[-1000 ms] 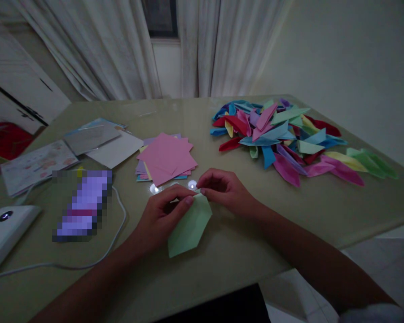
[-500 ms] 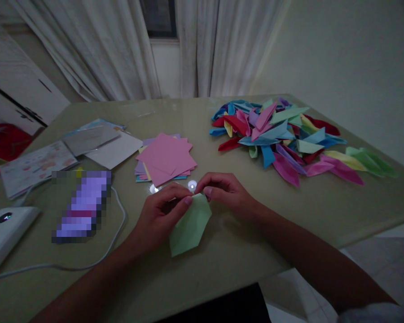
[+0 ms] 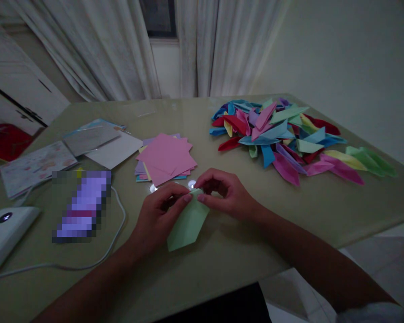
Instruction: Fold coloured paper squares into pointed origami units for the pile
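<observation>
A folded sheet of light green paper (image 3: 187, 226) slants between my hands, close above the table. My left hand (image 3: 161, 211) pinches its upper left edge, thumb on the near face and fingers behind. At the top corner, my right hand (image 3: 227, 193) grips the same paper between thumb and index finger. The fingertips of both hands almost meet there and cover part of the top edge. Just beyond my hands lies a stack of square coloured paper (image 3: 166, 157), pink on top.
Folded paper pieces (image 3: 269, 130) in many colours form a heap at the back right. On the left are a pixelated phone (image 3: 84, 206), a white power bank (image 3: 10, 233) with a cable (image 3: 121, 211), a patterned packet (image 3: 37, 168) and a white sheet (image 3: 116, 148).
My right thumb has moved left onto the face of the green paper at its top. The right hand is closer to the left, and the paper's lower end has risen slightly.
</observation>
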The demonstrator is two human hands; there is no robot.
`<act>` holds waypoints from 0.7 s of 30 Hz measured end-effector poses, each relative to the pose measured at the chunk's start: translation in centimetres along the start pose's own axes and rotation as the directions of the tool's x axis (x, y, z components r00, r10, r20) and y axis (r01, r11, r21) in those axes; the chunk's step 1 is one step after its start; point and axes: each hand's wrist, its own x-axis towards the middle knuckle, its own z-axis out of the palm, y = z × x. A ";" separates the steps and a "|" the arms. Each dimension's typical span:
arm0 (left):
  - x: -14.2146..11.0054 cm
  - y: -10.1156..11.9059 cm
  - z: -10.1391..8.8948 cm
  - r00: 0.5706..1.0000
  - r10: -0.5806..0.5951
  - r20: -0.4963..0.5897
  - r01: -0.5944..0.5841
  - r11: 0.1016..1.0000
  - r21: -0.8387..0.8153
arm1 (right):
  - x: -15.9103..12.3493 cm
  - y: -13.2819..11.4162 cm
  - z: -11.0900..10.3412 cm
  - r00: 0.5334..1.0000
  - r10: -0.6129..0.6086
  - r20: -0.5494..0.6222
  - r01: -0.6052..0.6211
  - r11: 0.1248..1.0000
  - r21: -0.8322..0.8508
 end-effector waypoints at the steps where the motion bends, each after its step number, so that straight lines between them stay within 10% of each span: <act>1: 0.0 0.0 0.0 1.000 0.006 0.001 -0.006 1.000 0.009 | 0.0 0.0 0.0 1.000 -0.005 -0.008 0.005 1.000 0.006; 21: 0.1 0.4 0.3 1.000 -0.024 -0.012 0.023 0.997 -0.078 | 0.1 -0.2 0.2 0.996 -0.082 -0.019 0.081 0.995 -0.057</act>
